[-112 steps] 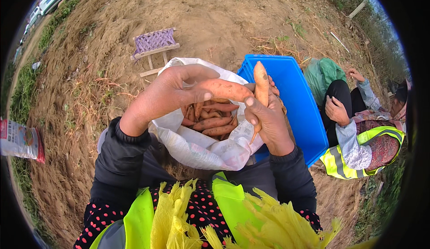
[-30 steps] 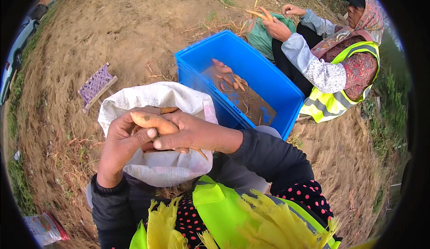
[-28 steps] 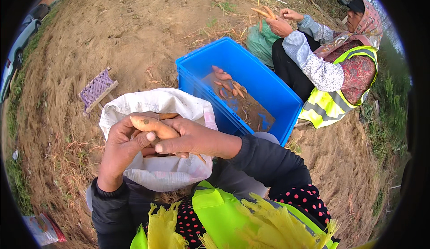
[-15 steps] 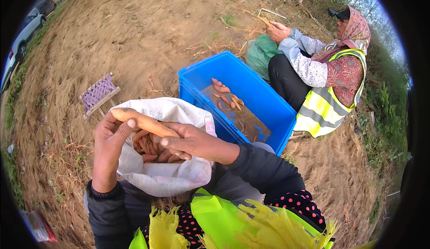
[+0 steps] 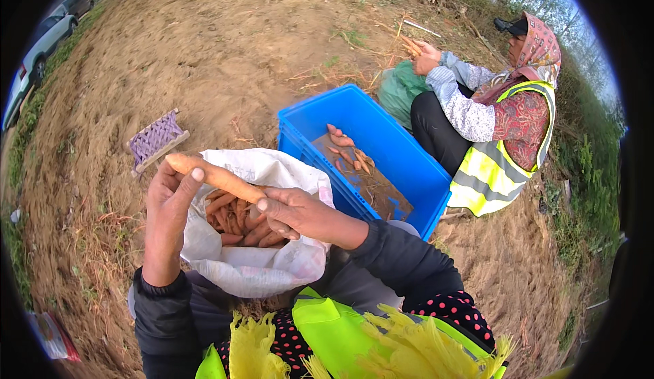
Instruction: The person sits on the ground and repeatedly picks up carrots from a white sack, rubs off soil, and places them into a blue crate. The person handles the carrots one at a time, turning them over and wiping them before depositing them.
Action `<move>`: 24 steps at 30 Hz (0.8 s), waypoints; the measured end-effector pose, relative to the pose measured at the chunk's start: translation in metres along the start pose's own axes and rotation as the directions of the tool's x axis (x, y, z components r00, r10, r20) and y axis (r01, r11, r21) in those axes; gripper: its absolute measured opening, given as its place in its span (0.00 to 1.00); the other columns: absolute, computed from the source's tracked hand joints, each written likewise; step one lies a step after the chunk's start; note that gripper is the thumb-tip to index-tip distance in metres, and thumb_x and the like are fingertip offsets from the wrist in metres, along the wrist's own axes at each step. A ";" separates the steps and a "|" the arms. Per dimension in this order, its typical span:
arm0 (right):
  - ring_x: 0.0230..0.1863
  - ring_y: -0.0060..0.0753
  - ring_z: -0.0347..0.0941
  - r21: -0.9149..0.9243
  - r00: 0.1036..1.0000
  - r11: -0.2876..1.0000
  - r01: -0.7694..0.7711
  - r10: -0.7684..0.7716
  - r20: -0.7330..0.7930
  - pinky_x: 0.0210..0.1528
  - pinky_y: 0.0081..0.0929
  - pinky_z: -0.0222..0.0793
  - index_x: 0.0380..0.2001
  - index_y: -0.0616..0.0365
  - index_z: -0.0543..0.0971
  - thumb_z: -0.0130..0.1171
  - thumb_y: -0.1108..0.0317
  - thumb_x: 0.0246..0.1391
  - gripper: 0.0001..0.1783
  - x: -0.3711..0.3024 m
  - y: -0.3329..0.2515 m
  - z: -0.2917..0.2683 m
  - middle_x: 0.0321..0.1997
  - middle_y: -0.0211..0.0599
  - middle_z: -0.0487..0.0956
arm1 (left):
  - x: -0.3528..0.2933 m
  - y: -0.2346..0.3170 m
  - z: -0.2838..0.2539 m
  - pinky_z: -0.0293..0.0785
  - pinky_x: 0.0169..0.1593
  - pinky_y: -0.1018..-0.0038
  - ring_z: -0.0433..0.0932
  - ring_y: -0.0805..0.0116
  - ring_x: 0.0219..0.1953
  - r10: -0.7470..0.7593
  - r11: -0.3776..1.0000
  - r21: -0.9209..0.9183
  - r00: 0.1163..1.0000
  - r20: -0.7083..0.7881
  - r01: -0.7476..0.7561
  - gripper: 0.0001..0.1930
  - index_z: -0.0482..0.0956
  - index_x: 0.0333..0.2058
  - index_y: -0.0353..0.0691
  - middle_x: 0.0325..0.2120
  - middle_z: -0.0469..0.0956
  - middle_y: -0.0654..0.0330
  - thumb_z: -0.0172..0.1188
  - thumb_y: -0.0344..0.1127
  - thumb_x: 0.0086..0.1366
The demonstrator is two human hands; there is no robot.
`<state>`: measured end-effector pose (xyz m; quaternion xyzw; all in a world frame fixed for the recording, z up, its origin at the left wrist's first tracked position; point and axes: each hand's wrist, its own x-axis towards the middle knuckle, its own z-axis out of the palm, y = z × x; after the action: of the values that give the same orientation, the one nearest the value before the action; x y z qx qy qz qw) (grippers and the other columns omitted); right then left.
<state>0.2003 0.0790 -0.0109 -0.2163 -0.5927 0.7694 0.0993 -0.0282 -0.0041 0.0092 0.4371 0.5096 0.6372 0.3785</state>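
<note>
A long orange sweet potato (image 5: 221, 178) is held level between my two hands, over the mouth of a white woven sack (image 5: 255, 277). My left hand (image 5: 169, 205) grips its left end, with the thumb lying along the near side. Around the right end, my right hand (image 5: 313, 217) closes with thumb and fingers. Many reddish-orange sweet potatoes (image 5: 238, 226) lie inside the sack, partly hidden beneath my right hand. The sack's rim is folded outward, and it stands right in front of me.
A blue plastic crate (image 5: 315, 106) with several sweet potatoes (image 5: 351, 151) and soil stands beyond the sack to the right. Past it sits a co-worker (image 5: 507, 123) in a reflective vest, holding roots beside a green bag (image 5: 402, 91). A small purple woven stool (image 5: 157, 139) lies left.
My right hand has shifted slightly toward the sweet potato's right tip, so more of the root shows. My view has tilted a little. The co-worker's hands have lowered slightly.
</note>
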 end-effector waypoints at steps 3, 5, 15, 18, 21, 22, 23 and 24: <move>0.15 0.12 0.57 0.013 0.999 1.000 0.028 -0.029 0.024 0.21 0.15 0.52 0.49 0.63 0.73 0.46 0.47 0.72 0.26 -0.002 0.001 -0.002 0.16 0.21 0.64 | -0.001 0.001 0.002 0.68 0.57 0.73 0.76 0.72 0.49 -0.069 0.997 -0.016 0.995 0.072 0.071 0.18 0.73 0.53 0.33 0.45 0.79 0.59 0.62 0.34 0.68; 0.14 0.13 0.57 0.011 0.999 1.000 0.027 -0.027 0.020 0.21 0.15 0.52 0.47 0.63 0.74 0.46 0.46 0.71 0.27 -0.002 0.001 -0.003 0.16 0.21 0.63 | -0.002 0.003 0.002 0.67 0.59 0.72 0.76 0.71 0.50 -0.101 0.994 -0.038 0.988 0.114 0.106 0.20 0.71 0.56 0.32 0.46 0.79 0.58 0.61 0.32 0.68; 0.14 0.12 0.52 0.146 0.999 0.989 -0.032 0.025 0.047 0.18 0.15 0.49 0.56 0.61 0.72 0.49 0.42 0.68 0.31 -0.001 0.002 -0.005 0.17 0.19 0.60 | -0.001 -0.003 0.007 0.74 0.59 0.64 0.79 0.61 0.52 -0.151 0.956 -0.211 0.961 0.233 0.201 0.24 0.69 0.58 0.30 0.50 0.79 0.50 0.61 0.35 0.67; 0.14 0.11 0.51 0.158 0.998 0.986 -0.059 0.053 0.043 0.18 0.14 0.49 0.48 0.59 0.74 0.50 0.41 0.68 0.28 -0.002 0.000 -0.008 0.17 0.19 0.59 | 0.002 -0.007 0.003 0.75 0.56 0.66 0.80 0.64 0.51 -0.126 0.947 -0.254 0.954 0.273 0.197 0.21 0.72 0.55 0.32 0.48 0.80 0.53 0.61 0.37 0.68; 0.15 0.10 0.51 0.153 0.993 0.985 -0.084 0.095 -0.067 0.18 0.14 0.47 0.36 0.56 0.75 0.50 0.42 0.68 0.25 -0.002 -0.005 -0.013 0.16 0.18 0.60 | 0.006 -0.006 0.000 0.76 0.53 0.69 0.80 0.67 0.49 -0.168 0.932 -0.307 0.980 0.104 0.193 0.16 0.74 0.51 0.35 0.45 0.81 0.57 0.60 0.36 0.70; 0.16 0.10 0.51 0.162 0.997 0.986 -0.029 0.041 -0.072 0.17 0.14 0.47 0.35 0.57 0.75 0.50 0.43 0.68 0.25 -0.002 -0.007 -0.015 0.16 0.18 0.61 | 0.006 -0.005 0.000 0.77 0.49 0.71 0.81 0.70 0.47 -0.194 0.933 -0.301 0.980 0.044 0.199 0.13 0.75 0.50 0.37 0.44 0.81 0.59 0.59 0.35 0.70; 0.16 0.10 0.51 0.162 0.996 0.987 -0.004 0.018 -0.085 0.17 0.13 0.46 0.34 0.57 0.75 0.51 0.44 0.69 0.25 -0.003 -0.008 -0.017 0.16 0.18 0.61 | 0.005 -0.005 0.001 0.77 0.48 0.73 0.81 0.72 0.45 -0.173 0.924 -0.336 0.983 0.058 0.183 0.12 0.76 0.49 0.38 0.43 0.81 0.60 0.59 0.35 0.70; 0.16 0.10 0.52 0.177 0.997 0.984 0.010 0.003 -0.078 0.18 0.13 0.47 0.34 0.57 0.75 0.51 0.45 0.69 0.24 -0.004 -0.010 -0.019 0.16 0.19 0.61 | 0.003 -0.006 0.004 0.77 0.47 0.75 0.80 0.73 0.43 -0.174 0.918 -0.356 0.984 0.035 0.175 0.12 0.76 0.49 0.38 0.42 0.81 0.61 0.60 0.35 0.70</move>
<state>0.2111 0.0965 -0.0046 -0.2355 -0.5181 0.8098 0.1425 -0.0252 0.0014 0.0045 0.3144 0.4216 0.6824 0.5077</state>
